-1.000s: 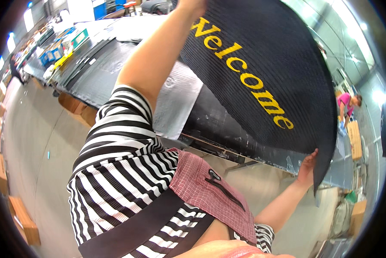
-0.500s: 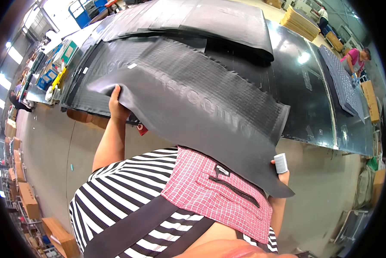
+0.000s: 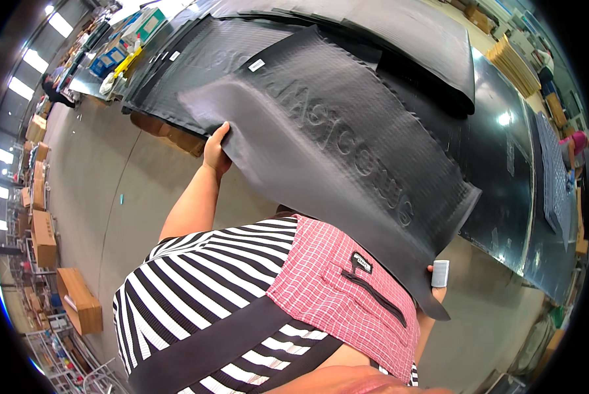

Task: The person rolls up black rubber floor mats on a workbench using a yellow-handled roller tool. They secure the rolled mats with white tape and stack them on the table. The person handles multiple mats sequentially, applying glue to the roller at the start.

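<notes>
A: How much of the right hand (image 3: 439,281) is seen?
B: Only a taped fingertip; the rest is hidden under the mat (image 3: 334,151).
A: And the left hand (image 3: 216,150)?
B: Its fingers are tucked beneath the mat's edge. The far shelves (image 3: 120,39) are too small to be made out.

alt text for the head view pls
A person's left hand and right hand hold a black rubber doormat underside up over a long dark table stacked with more mats, above a striped shirt and red checked apron.
</notes>
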### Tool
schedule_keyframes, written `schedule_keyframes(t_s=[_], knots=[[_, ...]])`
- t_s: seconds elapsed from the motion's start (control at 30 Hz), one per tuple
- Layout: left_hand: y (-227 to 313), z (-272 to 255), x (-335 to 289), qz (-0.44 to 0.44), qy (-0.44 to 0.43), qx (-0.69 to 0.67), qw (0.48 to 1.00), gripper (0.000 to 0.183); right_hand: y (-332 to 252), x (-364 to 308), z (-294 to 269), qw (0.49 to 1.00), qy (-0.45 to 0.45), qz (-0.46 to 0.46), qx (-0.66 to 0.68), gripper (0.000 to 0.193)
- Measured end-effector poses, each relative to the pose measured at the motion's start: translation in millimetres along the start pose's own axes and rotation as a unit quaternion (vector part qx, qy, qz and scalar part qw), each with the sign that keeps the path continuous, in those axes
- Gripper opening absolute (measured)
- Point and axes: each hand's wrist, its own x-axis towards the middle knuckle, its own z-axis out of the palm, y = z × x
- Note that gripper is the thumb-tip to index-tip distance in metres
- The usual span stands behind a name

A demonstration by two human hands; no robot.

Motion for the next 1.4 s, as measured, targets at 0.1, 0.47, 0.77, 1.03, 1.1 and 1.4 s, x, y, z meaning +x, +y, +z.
schedule_keyframes(t_s=[0.1,0.47,0.77,1.03,1.1,1.4], knots=[[1.2,7.3,-2.8,0.004,-0.003,0.014,1.000,0.052,4.3,-1.7,-8.4,1.000,-0.011,-0.018,-0.017,0.033],[2.3,1.8,-17.6,0.002,0.033,0.053,0.998,0.055,16.7,5.1,-20.9,0.999,-0.030,-0.022,-0.023,0.039],[4.0,5.6,-28.7,-0.015,0.035,0.033,0.999,0.054,4.4,1.9,-10.0,0.994,-0.015,-0.058,-0.090,0.041],[47.2,152.0,25.3,0.160,-0.032,-0.033,0.986,0.045,-30.8,62.0,-46.9,0.985,-0.042,-0.144,0.087,0.040],[65.3,205.5,21.6,0.216,-0.033,-0.078,0.973,0.047,-44.8,65.8,-60.5,0.977,0.007,-0.192,0.093,0.038],[145.3,304.3,-0.6,0.410,-0.033,-0.185,0.893,0.033,-51.0,44.4,-102.9,0.970,0.071,-0.216,0.089,0.021]])
